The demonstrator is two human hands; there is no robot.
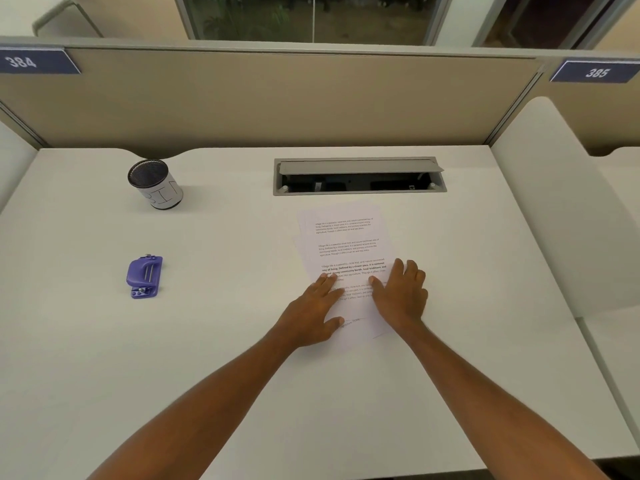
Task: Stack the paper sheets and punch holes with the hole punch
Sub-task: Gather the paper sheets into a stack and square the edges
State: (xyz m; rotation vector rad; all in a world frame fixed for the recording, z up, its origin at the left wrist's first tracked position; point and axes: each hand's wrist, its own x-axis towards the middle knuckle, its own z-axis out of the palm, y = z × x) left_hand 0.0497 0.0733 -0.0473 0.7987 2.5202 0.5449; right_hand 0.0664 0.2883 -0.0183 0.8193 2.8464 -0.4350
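Paper sheets [341,244], seemingly fanned, lie under left hand [313,308] and right hand [401,296], both spread flat.

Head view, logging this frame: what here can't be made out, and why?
- Paper sheets: how many cannot be counted; they overlap, with only offset edges showing.
- Lower part of the top sheet: covered by the left hand and right hand.
- Printed text: too small and blurred to read in full.
- Hole punch: its slot and any markings are too small to see.
- Mesh cup: its inside is dark.
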